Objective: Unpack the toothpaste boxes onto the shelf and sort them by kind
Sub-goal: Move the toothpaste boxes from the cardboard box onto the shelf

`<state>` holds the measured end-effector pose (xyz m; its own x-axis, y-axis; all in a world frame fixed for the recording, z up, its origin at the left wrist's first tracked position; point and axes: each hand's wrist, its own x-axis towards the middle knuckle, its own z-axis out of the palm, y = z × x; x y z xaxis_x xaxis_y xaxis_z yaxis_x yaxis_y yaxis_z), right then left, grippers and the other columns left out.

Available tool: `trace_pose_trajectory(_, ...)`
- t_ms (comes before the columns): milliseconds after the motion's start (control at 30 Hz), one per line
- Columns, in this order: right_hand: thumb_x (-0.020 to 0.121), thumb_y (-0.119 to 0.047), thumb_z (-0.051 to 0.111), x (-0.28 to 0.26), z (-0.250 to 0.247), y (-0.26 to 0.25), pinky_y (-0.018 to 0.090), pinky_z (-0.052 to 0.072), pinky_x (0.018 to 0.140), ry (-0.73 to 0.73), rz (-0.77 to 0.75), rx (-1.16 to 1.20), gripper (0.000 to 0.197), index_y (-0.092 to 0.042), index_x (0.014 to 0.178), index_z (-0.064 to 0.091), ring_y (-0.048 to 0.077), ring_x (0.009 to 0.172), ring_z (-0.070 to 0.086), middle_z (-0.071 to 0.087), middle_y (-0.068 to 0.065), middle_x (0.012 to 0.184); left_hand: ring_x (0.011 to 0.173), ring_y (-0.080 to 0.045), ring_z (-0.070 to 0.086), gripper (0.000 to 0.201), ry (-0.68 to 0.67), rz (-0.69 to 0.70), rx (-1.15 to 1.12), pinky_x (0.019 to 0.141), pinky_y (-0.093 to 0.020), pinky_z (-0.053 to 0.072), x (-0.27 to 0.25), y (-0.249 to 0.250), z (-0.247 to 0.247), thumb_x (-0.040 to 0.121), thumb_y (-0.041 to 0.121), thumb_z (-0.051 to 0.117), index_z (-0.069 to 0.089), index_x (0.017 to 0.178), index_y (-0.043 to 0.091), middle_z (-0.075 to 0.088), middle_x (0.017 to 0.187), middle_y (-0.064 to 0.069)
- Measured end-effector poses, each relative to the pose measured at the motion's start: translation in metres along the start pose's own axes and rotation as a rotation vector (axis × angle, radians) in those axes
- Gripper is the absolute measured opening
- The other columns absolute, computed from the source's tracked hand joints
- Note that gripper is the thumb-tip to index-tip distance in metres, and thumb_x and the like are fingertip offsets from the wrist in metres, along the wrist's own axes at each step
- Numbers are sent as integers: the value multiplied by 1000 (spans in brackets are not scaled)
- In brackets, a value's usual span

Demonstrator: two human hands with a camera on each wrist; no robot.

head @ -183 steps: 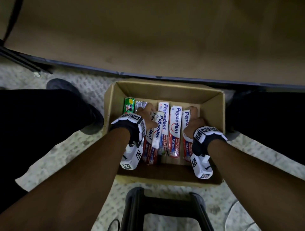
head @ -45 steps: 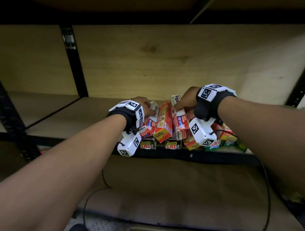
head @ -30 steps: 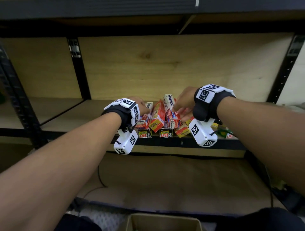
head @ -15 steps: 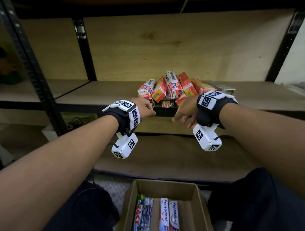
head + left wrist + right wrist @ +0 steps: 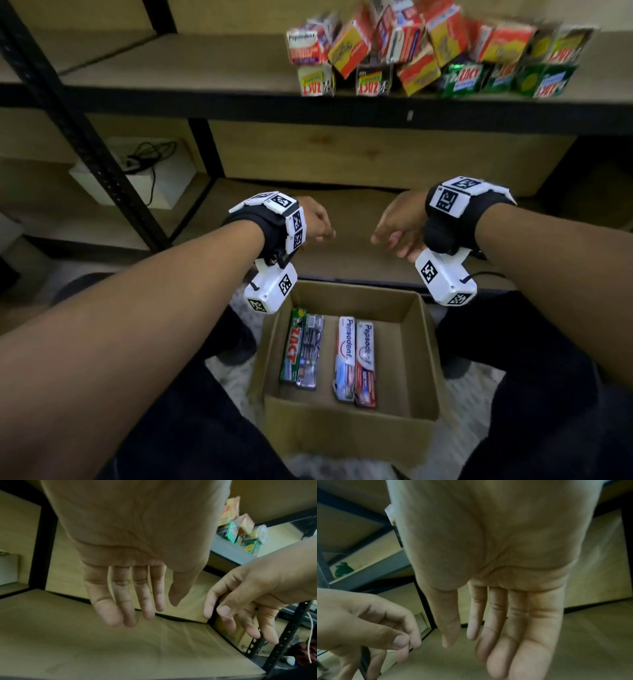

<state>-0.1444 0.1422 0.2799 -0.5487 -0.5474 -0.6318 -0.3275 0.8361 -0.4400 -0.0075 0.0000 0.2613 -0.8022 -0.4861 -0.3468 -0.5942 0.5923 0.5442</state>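
Both my hands empty, hanging in the air above the open brown cardboard carton (image 5: 346, 407), between it and the shelf.

My left hand (image 5: 313, 222) and right hand (image 5: 399, 224) are apart, fingers loose and spread, holding nothing. Toothpaste boxes: a jumbled red, orange and green pile (image 5: 431, 51) at the front edge of the upper wooden shelf board (image 5: 171, 65); four long boxes (image 5: 329, 356) lie flat in the carton, open floor to their right. Wrist views show my bare palms and the lower board (image 5: 120, 649); only the head view shows the carton.

Matt cardboard carton (image 5: 346, 425) — seemingly glossy toothpaste boxes (image 5: 354, 363)
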Motion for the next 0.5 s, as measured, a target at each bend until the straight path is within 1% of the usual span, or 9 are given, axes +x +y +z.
trace_pose_trajectory(67,84,-16,74,18,12,11,30,54,53,-46,20,2,33,-1,112,65,22,52,62,64,9,69,63,-21,61,21,-46,-28,-43,41,-17,47,12,-13,16,90,25,65,70,101,8,68,83,-4)
trace_pose_trajectory(100,86,-15,73,26,18,16,27,53,48,-63,31,6,31,-1,112,63,22,48,61,62,9,63,62,-21,60,23,-74,-42,-66,40,-17,47,18,-19,23,91,23,65,68,104,5,67,83,-6)
trace_pose_trajectory(167,90,-13,67,42,31,25,24,50,42,-87,63,22,27,-7,113,56,21,42,57,57,9,57,60,-21,58,24,-118,-66,-84,39,-17,46,27,-30,37,92,21,63,66,107,3,66,84,-8)
trace_pose_trajectory(233,91,-13,65,58,42,34,28,53,48,-112,100,20,27,-7,115,53,23,47,56,59,12,63,58,-19,58,22,-128,-80,-85,37,-15,43,37,-40,47,92,18,61,66,106,3,68,85,-8)
trace_pose_trajectory(300,88,-16,69,76,53,43,32,55,56,-131,127,-11,31,-3,115,58,25,53,58,63,14,76,61,-21,60,20,-143,-90,-62,37,-14,43,48,-48,58,90,17,60,68,103,4,70,86,-8)
trace_pose_trajectory(367,88,-17,71,90,64,51,30,55,52,-154,153,-28,30,-4,112,60,24,53,59,63,13,81,68,-26,63,17,-161,-116,-40,39,-15,45,57,-58,70,90,16,60,70,99,6,70,84,-7)
trace_pose_trajectory(400,88,-16,71,95,68,54,31,55,53,-162,164,-32,27,-3,109,60,24,54,59,63,13,82,71,-27,64,16,-169,-125,-32,43,-18,48,63,-63,77,90,16,60,70,98,7,69,84,-8)
trace_pose_trajectory(433,87,-16,71,105,72,59,34,57,58,-162,163,-28,25,-3,106,61,25,56,60,64,13,84,76,-29,66,18,-179,-132,-21,51,-22,51,68,-68,83,91,17,59,71,100,6,69,87,-9)
trace_pose_trajectory(500,84,-20,73,115,79,66,44,60,73,-179,160,-82,24,-2,100,67,28,64,65,69,12,90,86,-28,66,21,-215,-145,30,72,-31,55,76,-77,96,93,21,60,70,105,8,68,97,-10)
